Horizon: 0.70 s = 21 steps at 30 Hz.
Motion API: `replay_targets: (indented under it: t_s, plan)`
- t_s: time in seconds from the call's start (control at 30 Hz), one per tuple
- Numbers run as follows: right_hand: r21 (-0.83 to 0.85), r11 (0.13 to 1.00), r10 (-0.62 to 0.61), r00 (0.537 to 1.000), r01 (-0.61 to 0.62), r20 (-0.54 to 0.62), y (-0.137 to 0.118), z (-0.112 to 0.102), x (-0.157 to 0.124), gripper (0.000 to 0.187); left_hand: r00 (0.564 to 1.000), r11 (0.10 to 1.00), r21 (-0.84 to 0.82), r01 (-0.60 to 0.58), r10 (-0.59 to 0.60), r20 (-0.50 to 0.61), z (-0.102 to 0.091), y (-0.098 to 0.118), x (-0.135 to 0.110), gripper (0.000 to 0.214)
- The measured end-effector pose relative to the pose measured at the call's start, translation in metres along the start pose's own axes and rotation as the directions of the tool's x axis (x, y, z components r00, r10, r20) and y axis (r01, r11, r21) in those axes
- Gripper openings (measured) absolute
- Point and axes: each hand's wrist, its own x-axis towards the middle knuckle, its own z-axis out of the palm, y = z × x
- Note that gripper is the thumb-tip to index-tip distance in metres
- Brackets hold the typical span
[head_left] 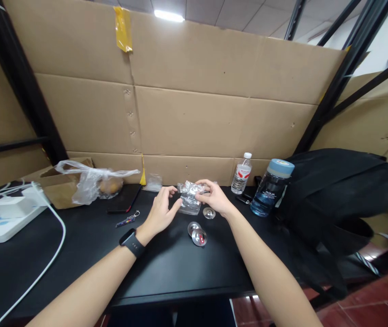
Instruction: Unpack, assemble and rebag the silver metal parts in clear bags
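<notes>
The fingers of the right hand (pixel 216 200) pinch a small clear bag (pixel 190 206), which hangs between the two hands. The left hand (pixel 161 212) grasps nothing: its fingers are loosely curved and its thumb stands apart from them. The thumb tip is right by the bag's left edge; whether it touches, I cannot tell. A dark watch (pixel 132 242) sits on that wrist.

Just below the right fingers, a shiny metal disc (pixel 209 213) lies on the black desk (pixel 166 277). Two more discs (pixel 199 237) lie nearer the person than the fingers, one overlapping the other.

Just beyond the left fingers is a flat clear packet (pixel 153 183). To their left lie a keychain (pixel 127 220) and, farther back, a knotted plastic bag (pixel 88 179). Right of the right fingers stand a water bottle (pixel 241 175), a blue-lidded bottle (pixel 271 187) and, farther off, a black backpack (pixel 336 200).
</notes>
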Motion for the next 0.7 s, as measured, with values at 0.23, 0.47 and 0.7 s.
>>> replay_targets:
  t_s: [0.23,0.47,0.7]
  plan:
    - [-0.011,0.999,0.039,0.999,-0.039,0.007,0.008,0.007,0.001,0.051,0.894,0.863,0.299,-0.406,0.307,0.327,-0.001,0.02,-0.003,0.03]
    - [-0.046,0.999,0.014,1.0,-0.015,-0.019,0.008,0.009,0.004,0.049,0.916,0.864,0.36,-0.352,0.238,0.324,-0.001,-0.001,0.005,0.027]
    - [-0.117,0.991,-0.072,0.995,0.064,-0.069,0.007,-0.001,0.006,0.042,0.999,0.832,0.553,0.04,-0.049,0.002,-0.056,-0.073,0.041,0.033]
